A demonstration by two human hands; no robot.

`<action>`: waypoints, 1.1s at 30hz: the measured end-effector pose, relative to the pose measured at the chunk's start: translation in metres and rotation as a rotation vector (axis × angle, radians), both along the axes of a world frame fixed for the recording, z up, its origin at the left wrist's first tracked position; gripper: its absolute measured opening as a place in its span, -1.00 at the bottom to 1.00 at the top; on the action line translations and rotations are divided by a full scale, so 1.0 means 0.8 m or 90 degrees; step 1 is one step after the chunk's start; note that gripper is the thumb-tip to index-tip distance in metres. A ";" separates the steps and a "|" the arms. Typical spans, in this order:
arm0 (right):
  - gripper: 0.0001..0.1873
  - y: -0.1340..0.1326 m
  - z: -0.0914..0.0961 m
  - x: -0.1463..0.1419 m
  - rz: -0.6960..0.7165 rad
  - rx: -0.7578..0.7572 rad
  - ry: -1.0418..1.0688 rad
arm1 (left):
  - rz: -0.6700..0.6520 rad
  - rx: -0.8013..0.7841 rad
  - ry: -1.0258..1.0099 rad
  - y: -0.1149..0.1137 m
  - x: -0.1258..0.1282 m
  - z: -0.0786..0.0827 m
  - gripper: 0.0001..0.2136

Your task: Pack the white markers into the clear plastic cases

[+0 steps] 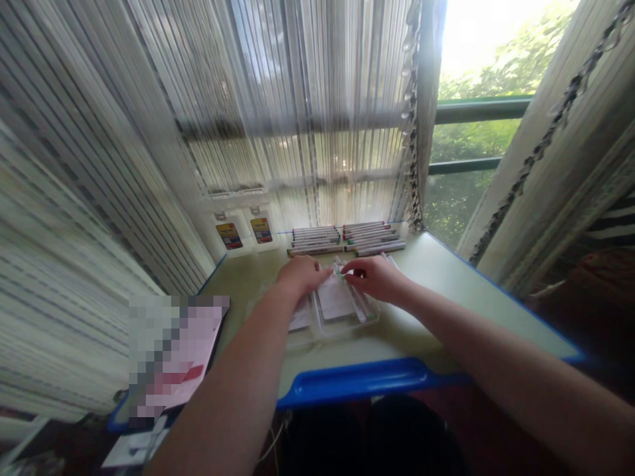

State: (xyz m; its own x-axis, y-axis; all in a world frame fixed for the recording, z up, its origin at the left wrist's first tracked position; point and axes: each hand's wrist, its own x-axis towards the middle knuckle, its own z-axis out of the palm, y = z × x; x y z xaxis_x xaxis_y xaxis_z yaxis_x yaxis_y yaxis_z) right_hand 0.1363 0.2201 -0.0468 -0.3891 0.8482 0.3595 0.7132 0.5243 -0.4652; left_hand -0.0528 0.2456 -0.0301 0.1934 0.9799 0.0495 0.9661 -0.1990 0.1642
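Both of my hands reach over a clear plastic case (342,325) lying open on the pale green desk (446,284). My left hand (302,274) rests with curled fingers on the case's far left edge. My right hand (374,276) pinches a green-capped marker (339,269) above the case. A few more markers (361,305) lie along the right side of the case, on a white insert (333,301).
Two rows of markers (347,238) lie at the desk's far edge under the striped curtain (278,112). Two small packets (245,233) lean against it at the left. A blurred pink paper (173,357) lies front left. The blue front rim (357,380) is near me.
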 end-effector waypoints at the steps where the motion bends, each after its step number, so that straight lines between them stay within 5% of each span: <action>1: -0.79 0.000 0.001 0.001 0.008 0.004 0.002 | -0.003 0.003 0.000 0.001 0.000 -0.001 -0.50; 20: -0.73 -0.006 0.021 0.016 0.050 0.021 -0.148 | 0.005 0.011 0.013 0.001 -0.003 0.000 -0.53; 29: -0.74 -0.015 0.027 0.018 0.177 0.054 -0.129 | 0.005 0.010 0.021 0.002 -0.003 0.001 -0.52; 33: -0.77 -0.016 0.024 0.014 0.131 0.081 -0.156 | 0.010 0.012 0.023 0.002 -0.004 0.000 -0.53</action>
